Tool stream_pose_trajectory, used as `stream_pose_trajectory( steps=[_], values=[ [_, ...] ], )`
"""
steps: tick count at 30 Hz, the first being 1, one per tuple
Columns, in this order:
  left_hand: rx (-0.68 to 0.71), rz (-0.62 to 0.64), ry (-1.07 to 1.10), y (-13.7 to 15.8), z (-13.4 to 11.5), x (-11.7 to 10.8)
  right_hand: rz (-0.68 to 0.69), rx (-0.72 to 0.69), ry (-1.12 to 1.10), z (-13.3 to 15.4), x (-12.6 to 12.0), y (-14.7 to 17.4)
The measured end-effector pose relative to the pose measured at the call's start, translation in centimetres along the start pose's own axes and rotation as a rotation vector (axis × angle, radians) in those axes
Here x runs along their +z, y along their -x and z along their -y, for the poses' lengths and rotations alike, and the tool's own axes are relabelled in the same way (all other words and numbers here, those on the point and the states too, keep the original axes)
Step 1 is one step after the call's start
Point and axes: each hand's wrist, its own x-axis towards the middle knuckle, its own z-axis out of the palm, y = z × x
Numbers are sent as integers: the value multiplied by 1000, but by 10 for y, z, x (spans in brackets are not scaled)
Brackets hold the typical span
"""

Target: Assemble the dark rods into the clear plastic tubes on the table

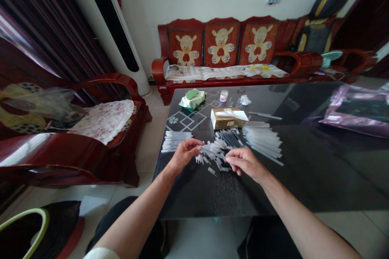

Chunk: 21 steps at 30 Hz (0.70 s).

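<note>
My left hand (186, 152) and my right hand (244, 162) meet low over the dark table, each with its fingers pinched. A thin translucent pen barrel (214, 153) appears to span the gap between them, one end in each hand. Beneath it lies a loose heap of small whitish plastic pen parts (217, 144). Dark thin pen refills (231, 138) are bunched just behind the heap. To the right of my right hand, many translucent tubes (263, 137) are fanned out. Several white pens (176, 141) lie side by side beyond my left hand.
A tissue box (229, 123) stands behind the pen parts. Farther back are a green wipes pack (193, 101), a small white jar (224, 96) and crumpled tissue (244, 100). A purple-edged package (355, 117) lies at the right. The glossy table (304, 170) has its near edge before my knees.
</note>
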Motion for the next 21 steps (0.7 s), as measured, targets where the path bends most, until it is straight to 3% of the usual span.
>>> stream_pose_trajectory(
  steps=[5, 11, 16, 21],
  values=[
    [-73, -74, 238, 2, 5, 7, -29, -50, 74, 5, 12, 0],
    [-159, -110, 453, 6, 6, 18, -148, -269, 411, 18, 39, 2],
    [-175, -118, 470, 8, 5, 21, -272, -350, 727, 14, 53, 4],
    [-201, -131, 425, 10, 8, 24, -271, -418, 863, 14, 57, 6]
  ],
)
